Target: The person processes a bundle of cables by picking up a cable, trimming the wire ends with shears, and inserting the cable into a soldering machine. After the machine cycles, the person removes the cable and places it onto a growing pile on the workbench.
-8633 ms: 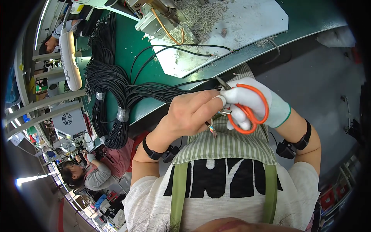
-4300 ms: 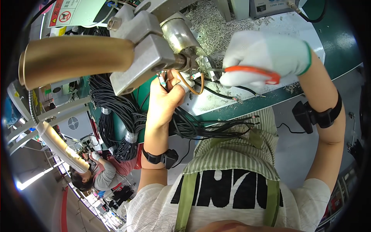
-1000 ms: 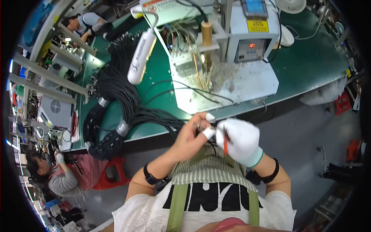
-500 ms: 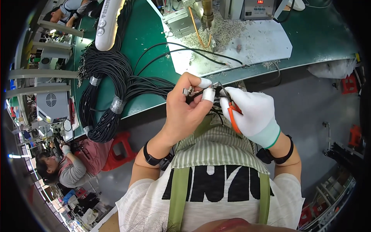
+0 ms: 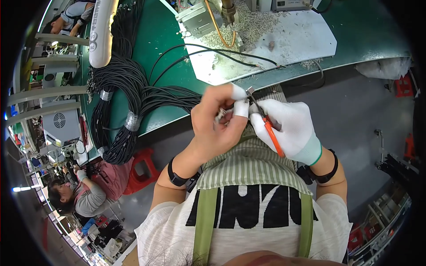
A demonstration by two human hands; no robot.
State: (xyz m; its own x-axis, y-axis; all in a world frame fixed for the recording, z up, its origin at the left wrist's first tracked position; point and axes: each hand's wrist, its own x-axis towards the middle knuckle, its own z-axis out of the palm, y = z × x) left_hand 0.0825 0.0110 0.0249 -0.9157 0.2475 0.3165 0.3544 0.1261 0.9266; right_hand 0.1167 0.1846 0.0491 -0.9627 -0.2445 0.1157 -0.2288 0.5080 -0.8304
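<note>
My left hand (image 5: 213,128), with white covers on thumb and forefinger, is closed around small metal connector pieces (image 5: 220,115), which are blurred. In my white-gloved right hand (image 5: 293,126) is a pair of orange-handled pliers (image 5: 274,136). At the tips of the pliers' jaws, just beyond my left fingertips, there is a small silvery metal piece (image 5: 250,91). The two hands almost meet in front of the bench edge. Whether my left fingertips touch the metal piece cannot be made out.
Bundled black cables (image 5: 122,84) lie on the green bench (image 5: 173,86) at left. Two loose cable ends rest on a white board (image 5: 301,46) strewn with small scraps, under a bench machine (image 5: 199,22). A white lamp (image 5: 102,40) hangs over the cables. Co-workers sit at left.
The pliers' jaws have swung up and now carry the metal piece past my left fingertips. The black cable seen between my hands is out of sight. My left fingers have shifted around the connector pieces.
</note>
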